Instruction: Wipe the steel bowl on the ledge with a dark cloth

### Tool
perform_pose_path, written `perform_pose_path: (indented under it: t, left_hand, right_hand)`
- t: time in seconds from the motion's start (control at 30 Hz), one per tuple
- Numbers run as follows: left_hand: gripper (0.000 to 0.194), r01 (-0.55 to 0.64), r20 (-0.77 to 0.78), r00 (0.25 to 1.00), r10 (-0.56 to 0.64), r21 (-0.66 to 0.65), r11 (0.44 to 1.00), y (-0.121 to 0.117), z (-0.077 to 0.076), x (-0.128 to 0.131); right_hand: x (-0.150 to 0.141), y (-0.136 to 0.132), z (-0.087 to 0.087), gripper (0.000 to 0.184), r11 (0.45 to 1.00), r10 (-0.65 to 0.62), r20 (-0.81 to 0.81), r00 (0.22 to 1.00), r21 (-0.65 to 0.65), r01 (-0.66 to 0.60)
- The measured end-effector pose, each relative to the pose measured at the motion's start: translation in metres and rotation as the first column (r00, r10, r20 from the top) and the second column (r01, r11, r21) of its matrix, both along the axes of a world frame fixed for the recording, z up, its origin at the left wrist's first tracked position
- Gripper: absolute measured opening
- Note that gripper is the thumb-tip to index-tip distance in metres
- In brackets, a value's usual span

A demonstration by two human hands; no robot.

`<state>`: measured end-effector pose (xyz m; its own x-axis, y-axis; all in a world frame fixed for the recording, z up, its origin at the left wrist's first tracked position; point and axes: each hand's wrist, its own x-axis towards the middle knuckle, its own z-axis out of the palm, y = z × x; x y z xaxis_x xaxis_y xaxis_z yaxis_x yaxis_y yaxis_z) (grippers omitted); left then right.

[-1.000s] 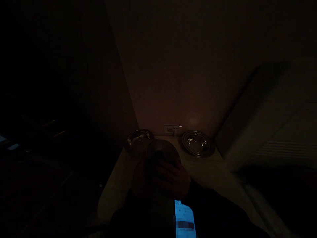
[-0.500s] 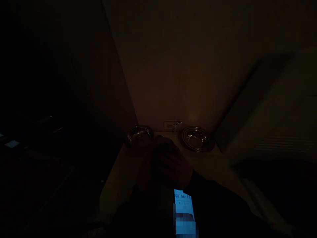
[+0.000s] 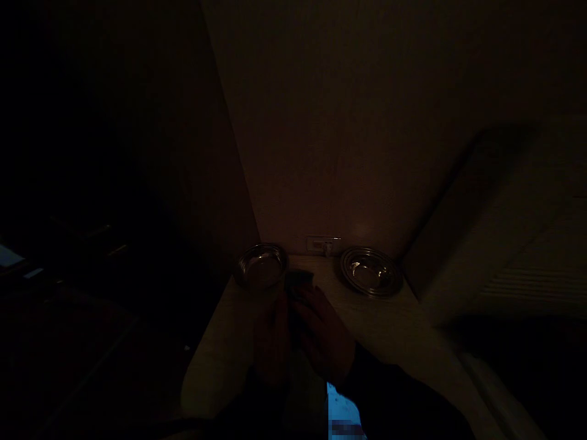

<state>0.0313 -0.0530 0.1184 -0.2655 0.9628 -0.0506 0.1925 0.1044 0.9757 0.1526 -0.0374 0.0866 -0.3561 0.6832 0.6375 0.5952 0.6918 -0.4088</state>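
Note:
The scene is very dark. My left hand [image 3: 271, 336] and my right hand [image 3: 324, 335] are close together over a pale table [image 3: 220, 342], both closed around a dark thing [image 3: 299, 282] that I cannot make out. It sticks up just above my fingers, between two steel plates. The left steel plate [image 3: 260, 267] lies beside my left hand. The right steel plate [image 3: 370, 271] sits farther off, toward the wall.
A lit phone screen [image 3: 342, 412] glows blue at the bottom edge, below my right wrist. A wall socket [image 3: 323, 245] sits low on the wall behind the plates. A pale slanted surface [image 3: 504, 244] rises on the right. The left side is black.
A second ago my hands held a rounded, plate-like shape. Now only a smaller dark shape shows above my fingers. The view has tilted, so the phone screen sits lower.

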Motion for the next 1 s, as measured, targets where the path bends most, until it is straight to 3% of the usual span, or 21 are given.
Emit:
perform_pose_path:
  t: [0.07, 0.17, 0.3, 0.43, 0.57, 0.67, 0.8, 0.9, 1.0]
  left_hand:
    - [0.041, 0.031, 0.0, 1.0, -0.031, -0.031, 0.999, -0.002, 0.003, -0.001]
    - [0.041, 0.017, -0.042, 0.999, -0.02, -0.076, 0.997, -0.004, 0.005, -0.002]
    - [0.039, 0.008, -0.073, 0.997, -0.014, -0.072, 0.997, -0.004, 0.003, -0.001]
    - [0.039, 0.026, -0.074, 0.997, -0.032, -0.08, 0.996, -0.004, 0.001, -0.001]
    - [0.04, 0.055, -0.091, 0.994, -0.06, -0.05, 0.997, -0.004, -0.001, -0.002]
    - [0.042, 0.097, -0.118, 0.988, -0.097, -0.006, 0.995, -0.004, -0.003, -0.001]
    - [0.04, 0.075, -0.109, 0.991, -0.073, 0.011, 0.997, -0.004, -0.005, -0.002]
    - [0.04, 0.094, -0.063, 0.994, -0.095, -0.025, 0.995, -0.004, -0.005, -0.011]
    - [0.037, 0.054, -0.005, 0.999, -0.054, -0.007, 0.999, -0.003, -0.003, -0.024]
  right_hand:
    - [0.0, 0.002, -0.002, 0.043, 1.0, 0.012, -0.064, 0.998, -0.02, -0.013]
    - [-0.001, 0.004, -0.003, 0.04, 0.992, -0.069, -0.197, 0.978, -0.116, 0.047]
    - [-0.004, 0.003, -0.005, 0.041, 0.993, -0.021, -0.187, 0.982, -0.115, 0.0]
    - [-0.005, 0.004, -0.008, 0.039, 0.972, -0.116, -0.284, 0.952, -0.232, 0.05]
    - [-0.005, 0.003, -0.01, 0.043, 0.984, -0.053, -0.237, 0.97, -0.177, 0.01]
    - [-0.004, 0.004, -0.007, 0.039, 0.969, -0.129, -0.342, 0.931, -0.244, 0.044]
    - [-0.003, 0.007, -0.004, 0.043, 0.972, -0.101, -0.319, 0.942, -0.234, 0.025]
    - [0.008, 0.025, -0.013, 0.036, 0.939, -0.154, -0.449, 0.88, -0.344, -0.012]
    - [0.024, 0.046, -0.035, 0.035, 0.891, -0.24, -0.553, 0.798, -0.453, -0.045]
